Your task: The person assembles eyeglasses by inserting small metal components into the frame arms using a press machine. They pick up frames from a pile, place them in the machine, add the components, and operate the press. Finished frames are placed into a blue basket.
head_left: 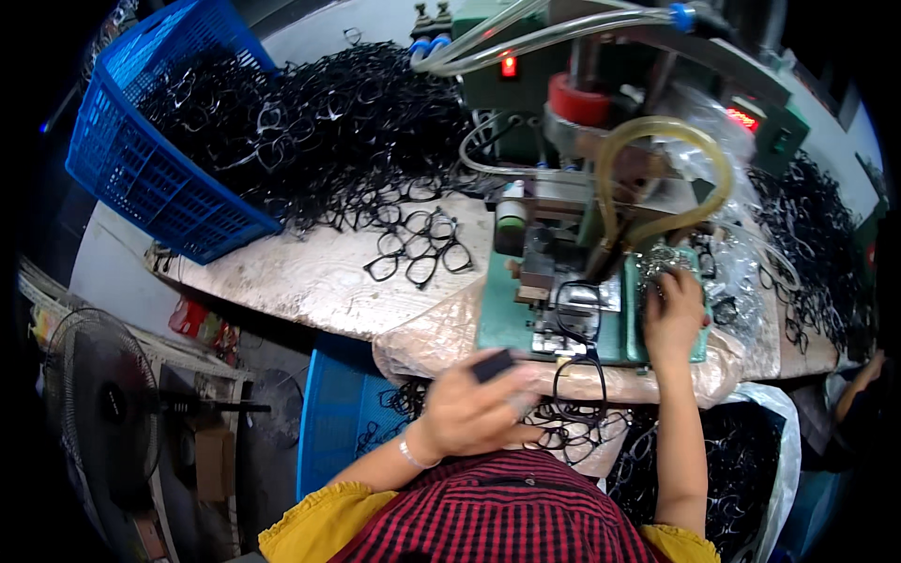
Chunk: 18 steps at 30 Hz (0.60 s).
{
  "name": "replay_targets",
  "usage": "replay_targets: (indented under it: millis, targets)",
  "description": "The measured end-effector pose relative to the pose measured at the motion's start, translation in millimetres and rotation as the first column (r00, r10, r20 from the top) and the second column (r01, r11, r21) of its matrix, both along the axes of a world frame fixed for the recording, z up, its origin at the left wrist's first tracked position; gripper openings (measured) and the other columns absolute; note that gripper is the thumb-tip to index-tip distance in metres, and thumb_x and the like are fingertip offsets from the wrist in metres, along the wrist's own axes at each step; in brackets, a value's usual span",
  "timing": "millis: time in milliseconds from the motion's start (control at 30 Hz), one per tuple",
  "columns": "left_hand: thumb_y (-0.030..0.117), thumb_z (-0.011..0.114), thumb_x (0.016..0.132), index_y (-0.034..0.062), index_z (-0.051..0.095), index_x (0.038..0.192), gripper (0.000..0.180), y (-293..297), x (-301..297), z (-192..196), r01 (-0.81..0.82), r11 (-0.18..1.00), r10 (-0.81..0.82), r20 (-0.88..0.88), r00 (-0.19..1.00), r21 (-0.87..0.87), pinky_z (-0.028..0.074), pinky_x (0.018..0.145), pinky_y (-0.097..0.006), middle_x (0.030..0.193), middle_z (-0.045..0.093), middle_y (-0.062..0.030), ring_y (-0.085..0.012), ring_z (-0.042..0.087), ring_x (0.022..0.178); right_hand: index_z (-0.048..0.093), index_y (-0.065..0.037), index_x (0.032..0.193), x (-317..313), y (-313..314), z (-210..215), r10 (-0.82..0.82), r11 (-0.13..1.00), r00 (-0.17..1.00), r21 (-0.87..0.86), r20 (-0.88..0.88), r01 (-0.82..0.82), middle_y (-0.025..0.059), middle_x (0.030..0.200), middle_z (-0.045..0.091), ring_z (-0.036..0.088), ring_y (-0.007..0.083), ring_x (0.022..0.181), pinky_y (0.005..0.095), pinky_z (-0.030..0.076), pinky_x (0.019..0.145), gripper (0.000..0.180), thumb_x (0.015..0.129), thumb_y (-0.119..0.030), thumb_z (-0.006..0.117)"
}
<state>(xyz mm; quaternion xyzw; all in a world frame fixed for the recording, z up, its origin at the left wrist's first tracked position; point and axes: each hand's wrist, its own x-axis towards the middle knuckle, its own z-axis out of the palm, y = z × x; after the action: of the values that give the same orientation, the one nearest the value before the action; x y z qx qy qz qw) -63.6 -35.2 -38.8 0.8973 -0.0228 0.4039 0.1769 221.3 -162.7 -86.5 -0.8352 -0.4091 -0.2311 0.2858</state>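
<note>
My left hand (474, 408), slightly blurred, is raised in front of the machine's green base. Its fingers are curled, with a small black block (493, 366) at their tips. My right hand (676, 314) reaches over the green tray (635, 324) at the right side of the base. Its fingers are apart and bent down among small shiny metal pieces (663, 259); the thumb is mostly hidden. Between my hands, a black eyeglass frame (556, 385) stands out from the metal fixture (554, 340), one rim toward me.
Black eyeglass frames (375, 103) lie heaped at the back left beside a tilted blue basket (169, 178). Several loose frames (418, 246) rest on the table. A yellowish hose (718, 169) loops over the tray. More frames fill a white-lined container (784, 432) below. A fan (103, 403) stands left.
</note>
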Motion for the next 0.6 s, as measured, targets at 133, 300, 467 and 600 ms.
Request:
replay_targets:
  millis: [133,300,467,600]
  targets:
    - [0.009,0.072,0.079,0.0053,0.068,0.099,0.02,53.8,-76.3,-27.2,-0.653,0.742,0.661,0.006,0.75,-0.152,0.044,0.087,-0.043,0.114,0.066,-0.0118,-0.0318,0.062,0.098,0.067,0.0,0.106,1.5,-45.2,-32.5,0.209,0.779,0.769,0.578,-0.605,0.243,0.0067,0.106,0.067,0.061,0.0151,0.098,0.0283,0.047,0.09,0.017,0.096,-0.008,0.056]
    - [0.003,0.068,0.074,0.0091,0.072,0.086,0.014,155.5,-19.5,-10.7,-0.627,0.769,0.639,-0.114,0.761,0.126,0.042,0.093,-0.044,0.124,0.06,-0.016,-0.0349,0.053,0.105,0.068,0.0,0.106,11.1,-12.1,-27.9,0.307,0.729,0.759,0.655,-0.574,0.201,0.0053,0.103,0.068,0.061,0.0124,0.095,0.025,0.047,0.089,0.017,0.092,-0.004,0.061]
    - [0.006,0.065,0.07,0.0113,0.072,0.088,0.02,206.4,15.9,-78.7,-0.707,0.596,0.786,-0.458,0.415,0.382,0.039,0.1,-0.048,0.135,0.054,-0.0165,-0.0381,0.054,0.103,0.069,0.001,0.104,-8.5,4.8,0.1,0.238,0.882,0.848,0.472,-0.474,0.015,0.0064,0.1,0.07,0.063,0.0135,0.093,0.0257,0.048,0.086,0.016,0.089,-0.002,0.062]
    - [0.006,0.063,0.077,0.0062,0.067,0.093,0.017,188.4,13.5,-99.7,-0.725,0.689,0.646,-0.476,0.596,0.027,0.045,0.094,-0.043,0.133,0.055,-0.0187,-0.0394,0.052,0.106,0.071,0.001,0.098,-14.9,-40.4,-12.7,0.013,0.93,0.955,0.355,-0.296,0.098,0.0096,0.097,0.07,0.064,0.0196,0.092,0.0301,0.048,0.086,0.015,0.083,0.001,0.065]
